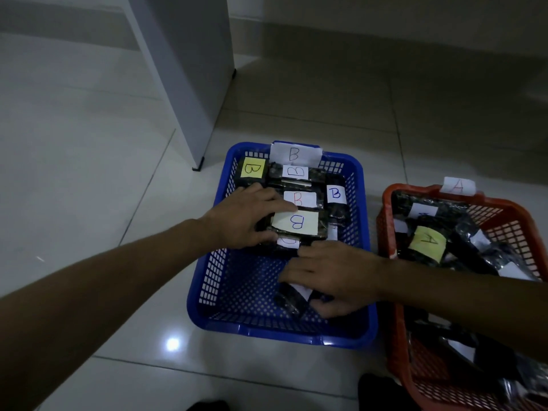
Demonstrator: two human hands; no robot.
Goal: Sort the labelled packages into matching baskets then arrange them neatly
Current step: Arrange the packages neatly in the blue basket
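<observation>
Where the head view looks down on a tiled floor (89, 179), two perforated baskets stand side by side: a blue basket (207, 292) tagged B on its far rim, and a red basket (397, 351) tagged A to its right. Black wrapped packages fill the far half of the blue basket, each bearing a paper label with the letter B; a yellow-labelled package (251, 171) sits in the far left corner, and a large package with a pale label (296, 223) lies on top of the pile. The left hand (243, 221) rests against the left side of that pile, fingers curled round the large package's edge. The right hand (335, 277) is lower in the basket, fingers and thumb closed on a small black package (292, 298) with a white label, near the right wall. More black packages lie jumbled in the red basket, one carrying a yellow A label (427, 243). A grey cabinet panel (189, 69) stands beyond the blue basket.
</observation>
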